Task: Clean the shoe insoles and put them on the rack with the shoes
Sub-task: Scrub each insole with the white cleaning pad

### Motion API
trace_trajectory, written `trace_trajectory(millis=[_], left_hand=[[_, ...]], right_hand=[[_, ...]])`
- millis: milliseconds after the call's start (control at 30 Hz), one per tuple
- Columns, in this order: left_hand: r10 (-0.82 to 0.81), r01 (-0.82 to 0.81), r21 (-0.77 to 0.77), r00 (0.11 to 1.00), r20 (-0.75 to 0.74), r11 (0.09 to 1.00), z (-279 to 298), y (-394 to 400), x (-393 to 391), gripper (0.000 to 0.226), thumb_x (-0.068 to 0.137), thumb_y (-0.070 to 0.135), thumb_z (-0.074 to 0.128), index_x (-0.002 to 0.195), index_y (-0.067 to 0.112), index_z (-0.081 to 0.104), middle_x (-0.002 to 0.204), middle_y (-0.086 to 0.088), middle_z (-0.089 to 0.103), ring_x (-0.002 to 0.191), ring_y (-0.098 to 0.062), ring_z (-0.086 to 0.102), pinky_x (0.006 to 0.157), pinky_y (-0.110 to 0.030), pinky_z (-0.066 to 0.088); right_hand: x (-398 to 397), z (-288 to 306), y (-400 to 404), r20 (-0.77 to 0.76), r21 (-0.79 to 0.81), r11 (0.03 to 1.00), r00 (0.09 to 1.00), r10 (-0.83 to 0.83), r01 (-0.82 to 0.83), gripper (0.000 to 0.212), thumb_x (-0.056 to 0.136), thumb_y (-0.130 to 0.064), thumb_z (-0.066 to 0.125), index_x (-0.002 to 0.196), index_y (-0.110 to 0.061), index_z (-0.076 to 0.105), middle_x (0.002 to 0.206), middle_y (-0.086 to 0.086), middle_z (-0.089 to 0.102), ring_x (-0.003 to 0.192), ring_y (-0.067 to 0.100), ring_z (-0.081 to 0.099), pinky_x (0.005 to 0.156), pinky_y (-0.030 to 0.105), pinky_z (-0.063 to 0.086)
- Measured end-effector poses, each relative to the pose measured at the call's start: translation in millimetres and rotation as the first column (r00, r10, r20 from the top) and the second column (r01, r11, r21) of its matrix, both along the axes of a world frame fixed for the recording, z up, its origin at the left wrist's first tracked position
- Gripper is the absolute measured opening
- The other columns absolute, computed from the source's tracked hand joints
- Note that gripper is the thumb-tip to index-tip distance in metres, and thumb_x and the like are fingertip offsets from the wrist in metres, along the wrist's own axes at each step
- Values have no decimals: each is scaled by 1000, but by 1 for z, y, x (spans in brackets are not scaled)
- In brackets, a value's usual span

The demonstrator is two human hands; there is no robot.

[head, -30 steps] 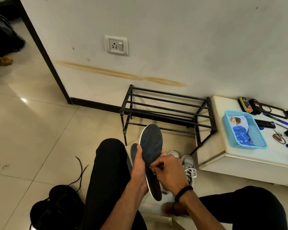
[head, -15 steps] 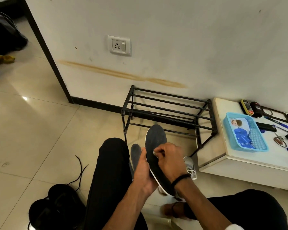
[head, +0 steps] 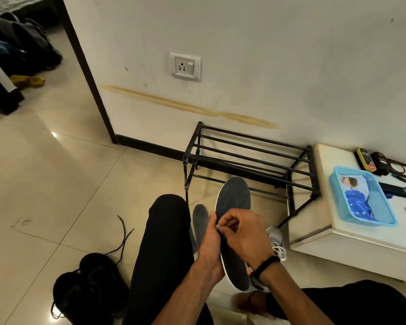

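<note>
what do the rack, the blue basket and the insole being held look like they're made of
Rack: likely metal, matte black finish, judging by its thin straight bars and tubular posts.
Blue basket: plastic, slightly glossy, with moulded walls and a perforated mesh pattern.
Insole: probably foam with a dark grey fabric top; matte surface, pale edge along the rim. The left hand holds it.
</note>
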State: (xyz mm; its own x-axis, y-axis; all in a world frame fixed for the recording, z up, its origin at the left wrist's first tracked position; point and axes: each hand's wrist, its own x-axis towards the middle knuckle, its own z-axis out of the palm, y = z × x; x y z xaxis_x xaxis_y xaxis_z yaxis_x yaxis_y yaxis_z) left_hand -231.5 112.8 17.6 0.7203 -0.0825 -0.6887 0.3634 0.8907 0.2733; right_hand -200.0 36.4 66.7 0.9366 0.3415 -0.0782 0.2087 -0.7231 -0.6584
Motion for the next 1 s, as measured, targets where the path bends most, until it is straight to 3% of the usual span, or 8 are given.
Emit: trace_trajectory(millis=[67,200,333,533,667,767,867,1000], left_hand=[[-12,12,20,1000,19,1000,2,-5,-1,60,103,58,40,117,10,73,114,-22,74,105,-34,73,100,-49,54],[-27,26,52,999,30,998,3,-2,-1,62,102,62,36,112,15,76,117,-22,73,117,-37,67,113,-54,43],[-14,10,108,999,41,994,-6,3,-1,64,99,66,41,124,16,72,120,-20,73,114,-35,70,109,-54,47],[-48,31,269,997,58,963,-4,-4,1,64,97,69,38,102,22,81,121,-32,64,102,-38,62,96,-49,48],[-50,18,327,995,90,945,-4,1,1,62,97,69,37,111,22,75,111,-19,75,108,-36,71,104,-54,51],[-150,80,403,978,147,912,-1,-2,0,62,94,71,38,109,22,74,99,-19,76,89,-31,71,90,-50,56],[-147,83,406,981,129,910,-2,-2,-1,65,95,69,41,116,15,72,92,-19,73,76,-25,65,76,-41,52],[-158,95,387,978,135,917,2,1,0,59,97,68,39,96,26,81,100,-26,74,85,-32,66,87,-51,55]], right_hand=[[16,-4,0,63,-15,997,995,-78,79,15,84,-17,78,82,-26,67,73,-13,66,70,-1,63,66,11,51],[37,-6,4,210,2,972,950,-229,234,20,85,-16,77,89,-25,59,70,-12,64,68,0,62,66,20,54],[9,-6,3,97,14,996,991,-89,88,20,87,-18,75,88,-26,57,70,-10,63,70,-1,63,66,15,53],[37,-11,-6,134,31,963,954,-269,267,22,87,-16,76,84,-23,55,66,-9,58,63,2,58,58,12,45],[12,-11,-8,93,28,985,980,-175,173,22,87,-12,75,83,-22,56,66,-8,58,65,0,60,59,9,48],[24,-14,-20,91,46,968,964,-248,245,22,89,-11,73,83,-23,55,68,-8,58,66,-3,60,51,9,46],[35,-10,-27,121,40,958,950,-287,284,24,84,-16,79,82,-23,56,66,-8,60,63,1,60,55,10,45],[11,-5,-30,21,30,987,987,-160,159,18,86,-6,75,84,-16,59,69,-3,61,66,-8,60,53,6,45]])
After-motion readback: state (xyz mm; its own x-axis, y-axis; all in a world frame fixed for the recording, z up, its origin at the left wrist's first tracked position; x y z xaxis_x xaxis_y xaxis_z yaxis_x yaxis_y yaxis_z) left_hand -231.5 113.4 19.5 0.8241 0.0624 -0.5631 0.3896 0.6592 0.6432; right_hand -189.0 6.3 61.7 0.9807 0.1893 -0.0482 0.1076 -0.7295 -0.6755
